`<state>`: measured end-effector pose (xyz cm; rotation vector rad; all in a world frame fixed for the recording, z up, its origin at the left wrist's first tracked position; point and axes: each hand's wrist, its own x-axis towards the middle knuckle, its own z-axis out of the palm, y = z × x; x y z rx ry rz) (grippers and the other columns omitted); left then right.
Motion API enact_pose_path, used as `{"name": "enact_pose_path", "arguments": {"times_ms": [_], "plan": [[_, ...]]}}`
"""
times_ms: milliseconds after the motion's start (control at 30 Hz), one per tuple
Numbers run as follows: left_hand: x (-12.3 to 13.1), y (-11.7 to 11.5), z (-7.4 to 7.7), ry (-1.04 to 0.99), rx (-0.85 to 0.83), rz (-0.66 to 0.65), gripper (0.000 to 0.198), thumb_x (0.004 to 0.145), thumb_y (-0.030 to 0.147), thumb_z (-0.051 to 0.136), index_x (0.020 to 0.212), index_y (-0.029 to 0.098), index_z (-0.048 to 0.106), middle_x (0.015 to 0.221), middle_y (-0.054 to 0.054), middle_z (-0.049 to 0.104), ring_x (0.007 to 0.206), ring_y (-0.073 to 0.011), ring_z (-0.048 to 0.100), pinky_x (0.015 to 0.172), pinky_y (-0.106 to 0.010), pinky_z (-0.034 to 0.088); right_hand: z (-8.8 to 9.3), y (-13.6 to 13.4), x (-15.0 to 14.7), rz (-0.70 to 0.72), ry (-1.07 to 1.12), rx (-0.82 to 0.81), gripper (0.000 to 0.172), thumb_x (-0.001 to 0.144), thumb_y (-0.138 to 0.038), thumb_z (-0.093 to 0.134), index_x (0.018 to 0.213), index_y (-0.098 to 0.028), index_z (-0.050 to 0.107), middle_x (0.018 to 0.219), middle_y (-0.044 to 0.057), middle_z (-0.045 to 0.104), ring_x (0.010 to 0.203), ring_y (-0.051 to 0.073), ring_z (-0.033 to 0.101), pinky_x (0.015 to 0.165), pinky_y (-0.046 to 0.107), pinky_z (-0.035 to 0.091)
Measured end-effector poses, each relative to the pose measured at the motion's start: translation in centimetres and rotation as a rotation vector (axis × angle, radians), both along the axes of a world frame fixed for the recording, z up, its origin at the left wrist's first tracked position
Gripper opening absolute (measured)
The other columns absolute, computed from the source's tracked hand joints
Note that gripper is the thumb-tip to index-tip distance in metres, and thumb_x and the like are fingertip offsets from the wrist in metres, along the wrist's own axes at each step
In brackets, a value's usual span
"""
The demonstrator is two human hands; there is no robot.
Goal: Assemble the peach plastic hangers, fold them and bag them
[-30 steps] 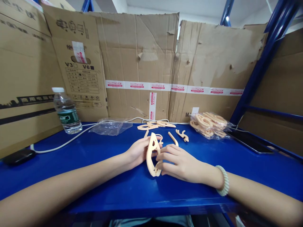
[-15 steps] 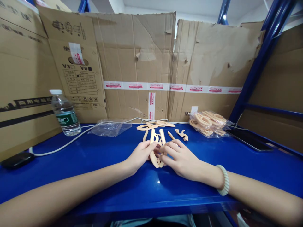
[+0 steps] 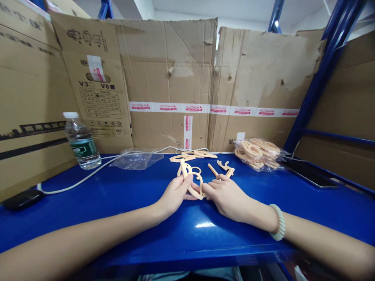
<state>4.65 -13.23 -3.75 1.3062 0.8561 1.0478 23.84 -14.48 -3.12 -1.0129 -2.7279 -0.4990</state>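
Thumb and fingers of my left hand (image 3: 175, 195) are closed on a pale curved piece (image 3: 195, 192) with rounded loops, held above the blue table. My right hand (image 3: 225, 197) is at its right side, fingers bent together; a pale strip (image 3: 230, 173) shows just beyond its knuckles, and whether the fingertips grip anything is hidden. Past my right hand lie a thin straight piece (image 3: 213, 169) and a small branching piece (image 3: 224, 165). Farther back, flat oval pieces (image 3: 205, 154) rest near the cardboard.
A water bottle (image 3: 83, 144) stands at the left, near a black object (image 3: 23, 199) and a white cable (image 3: 70, 186). Crumpled clear plastic (image 3: 136, 159) lies behind. Bagged pale pieces (image 3: 258, 154) and a dark tablet-like device (image 3: 309, 174) are at the right. Cardboard (image 3: 170, 86) walls the back.
The held piece has tilted left and its right-hand long strip has moved away from it. A strip now shows beyond my right hand, whose fingers are lower and more bunched.
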Motion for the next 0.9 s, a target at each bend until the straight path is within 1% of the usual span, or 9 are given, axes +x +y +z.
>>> {"name": "enact_pose_path", "arguments": {"times_ms": [100, 267, 400, 567, 733, 767, 833, 900], "plan": [[-0.1, 0.1, 0.0, -0.016, -0.037, 0.016, 0.042, 0.087, 0.051, 0.061, 0.073, 0.012, 0.059, 0.070, -0.010, 0.073, 0.066, -0.0209, 0.072, 0.064, -0.029, 0.059, 0.1, -0.1, 0.0, 0.023, 0.010, 0.027, 0.019, 0.077, -0.005, 0.049, 0.090, -0.018, 0.053, 0.075, 0.002, 0.063, 0.066, 0.018, 0.054, 0.073, 0.033, 0.031], [-0.1, 0.3, 0.1, -0.059, -0.101, 0.029, 0.037, 0.091, 0.045, 0.058, 0.072, 0.014, 0.054, 0.062, -0.008, 0.071, 0.059, -0.0206, 0.072, 0.057, -0.028, 0.058, -0.2, 0.2, 0.2, 0.083, 0.059, 0.124, 0.014, 0.083, -0.007, 0.047, 0.081, -0.019, 0.053, 0.070, 0.001, 0.059, 0.063, 0.017, 0.049, 0.070, 0.031, 0.028], [0.0, 0.3, 0.6, -0.065, -0.136, 0.031, 0.037, 0.093, 0.041, 0.055, 0.070, 0.013, 0.053, 0.064, -0.010, 0.072, 0.058, -0.0201, 0.072, 0.057, -0.027, 0.058, -0.3, 0.5, 0.4, 0.118, 0.077, 0.160, 0.016, 0.085, -0.007, 0.044, 0.081, -0.019, 0.053, 0.070, 0.001, 0.058, 0.063, 0.017, 0.047, 0.070, 0.031, 0.027], [0.1, 0.1, 1.1, -0.031, -0.167, 0.059, 0.039, 0.100, 0.030, 0.040, 0.068, 0.012, 0.053, 0.065, -0.011, 0.072, 0.058, -0.0194, 0.072, 0.058, -0.028, 0.058, 0.0, 0.7, 0.5, 0.171, 0.069, 0.198, 0.018, 0.085, -0.006, 0.042, 0.079, -0.019, 0.053, 0.068, 0.000, 0.057, 0.062, 0.016, 0.045, 0.071, 0.031, 0.028], [-0.2, 0.3, 1.2, -0.075, -0.234, 0.045, 0.038, 0.100, 0.033, 0.042, 0.067, 0.014, 0.048, 0.051, -0.007, 0.066, 0.045, -0.0206, 0.068, 0.045, -0.024, 0.053, 0.7, 0.8, 0.8, 0.235, 0.044, 0.345, 0.025, 0.091, -0.006, 0.035, 0.080, -0.019, 0.054, 0.066, 0.002, 0.058, 0.062, 0.018, 0.048, 0.073, 0.034, 0.029], [-0.3, 0.4, 1.2, -0.079, -0.244, 0.040, 0.038, 0.100, 0.033, 0.041, 0.067, 0.015, 0.047, 0.050, -0.007, 0.065, 0.044, -0.0209, 0.068, 0.044, -0.024, 0.052, 1.0, 0.9, 1.1, 0.236, 0.079, 0.347, 0.026, 0.092, -0.006, 0.034, 0.080, -0.019, 0.054, 0.066, 0.002, 0.059, 0.062, 0.018, 0.049, 0.073, 0.034, 0.029], [-0.3, 0.5, 1.2, -0.079, -0.245, 0.028, 0.038, 0.101, 0.032, 0.039, 0.067, 0.014, 0.047, 0.053, -0.009, 0.067, 0.048, -0.0218, 0.070, 0.047, -0.025, 0.054, 1.6, 1.5, 1.9, 0.204, 0.213, 0.268, 0.022, 0.093, -0.007, 0.036, 0.084, -0.019, 0.053, 0.069, 0.002, 0.062, 0.063, 0.017, 0.053, 0.072, 0.033, 0.031], [-0.3, 0.5, 1.2, -0.076, -0.243, 0.019, 0.037, 0.101, 0.031, 0.038, 0.069, 0.014, 0.048, 0.055, -0.010, 0.068, 0.052, -0.0232, 0.071, 0.050, -0.028, 0.056, 2.3, 2.4, 3.1, 0.147, 0.353, 0.127, 0.016, 0.093, -0.011, 0.041, 0.100, -0.019, 0.053, 0.075, 0.002, 0.066, 0.067, 0.017, 0.057, 0.074, 0.032, 0.035]]}}
